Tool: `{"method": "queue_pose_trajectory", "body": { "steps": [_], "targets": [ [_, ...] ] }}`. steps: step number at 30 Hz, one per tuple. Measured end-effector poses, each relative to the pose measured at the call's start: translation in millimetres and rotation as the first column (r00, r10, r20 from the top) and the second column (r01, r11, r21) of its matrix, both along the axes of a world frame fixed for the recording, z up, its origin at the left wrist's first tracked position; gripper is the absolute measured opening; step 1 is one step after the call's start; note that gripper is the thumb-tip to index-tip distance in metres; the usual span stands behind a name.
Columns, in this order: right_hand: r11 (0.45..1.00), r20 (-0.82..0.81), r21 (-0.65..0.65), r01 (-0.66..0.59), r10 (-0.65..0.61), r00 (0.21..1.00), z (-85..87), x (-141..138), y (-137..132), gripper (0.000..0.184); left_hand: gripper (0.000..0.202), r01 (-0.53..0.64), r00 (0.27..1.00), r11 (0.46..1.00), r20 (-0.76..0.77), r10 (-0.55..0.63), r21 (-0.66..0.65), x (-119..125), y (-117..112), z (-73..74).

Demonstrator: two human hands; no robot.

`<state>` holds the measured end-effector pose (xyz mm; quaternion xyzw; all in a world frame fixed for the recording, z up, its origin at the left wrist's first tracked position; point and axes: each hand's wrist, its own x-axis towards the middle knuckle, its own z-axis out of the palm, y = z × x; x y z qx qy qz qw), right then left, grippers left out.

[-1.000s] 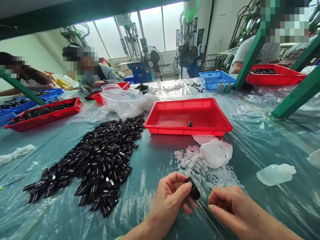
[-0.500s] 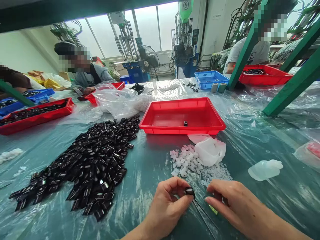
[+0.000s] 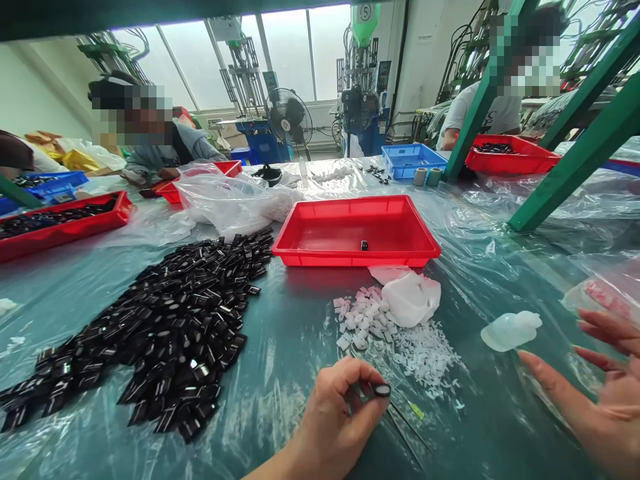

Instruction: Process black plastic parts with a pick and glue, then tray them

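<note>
My left hand (image 3: 337, 417) pinches a small black plastic part (image 3: 383, 390) between thumb and forefinger, low in the middle. My right hand (image 3: 597, 393) is at the far right with fingers spread and nothing in it, close to a small clear plastic bottle (image 3: 510, 330). Thin metal tweezers (image 3: 403, 423) lie on the plastic sheet just right of my left hand. A large heap of black parts (image 3: 170, 327) spreads out to the left. Small white plastic pieces (image 3: 367, 317) and a white bag (image 3: 410, 299) lie ahead of my hands.
A red tray (image 3: 300, 233) holding one black part stands behind the white pieces. Clear bags (image 3: 230, 200), more red trays (image 3: 65, 230) and a blue tray (image 3: 407, 160) sit further back. Other people sit at the left and back right. Green frame legs (image 3: 575, 147) slant down on the right.
My right hand has pulled away from the left hand to the far right and opened. The tweezers now lie on the table. The view has shifted to the right.
</note>
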<state>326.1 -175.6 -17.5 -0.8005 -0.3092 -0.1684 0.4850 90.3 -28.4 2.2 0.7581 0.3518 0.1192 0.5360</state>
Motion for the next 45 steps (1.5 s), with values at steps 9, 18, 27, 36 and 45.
{"method": "queue_pose_trajectory", "body": {
  "steps": [9,18,27,36,45],
  "targets": [
    [0.894,-0.529,-0.206,-0.397,0.24,0.814,-15.8,31.9,15.8,0.051,0.017,0.102,0.993,0.985,0.078,-0.092,-0.14,1.4,-3.2,1.5],
    [0.749,0.182,-0.362,-0.555,0.64,0.746,28.0,-24.5,27.9,0.027,0.023,0.155,0.979,0.876,0.192,-0.073,-0.456,0.0,-6.5,3.2],
    [0.729,0.412,-0.427,-0.535,0.683,0.603,30.7,-53.3,40.6,0.038,0.033,0.185,0.961,0.751,0.278,-0.002,-0.634,0.0,-7.1,-0.4],
    [0.715,0.479,-0.455,-0.53,0.699,0.531,31.8,-59.6,39.2,0.031,0.035,0.163,0.97,0.722,0.243,0.007,-0.673,0.2,-6.2,-2.4],
    [0.721,0.515,-0.464,-0.516,0.693,0.505,33.4,-65.5,40.3,0.035,0.029,0.166,0.973,0.724,0.232,-0.007,-0.669,-1.2,-4.7,-1.7]
  ]
}}
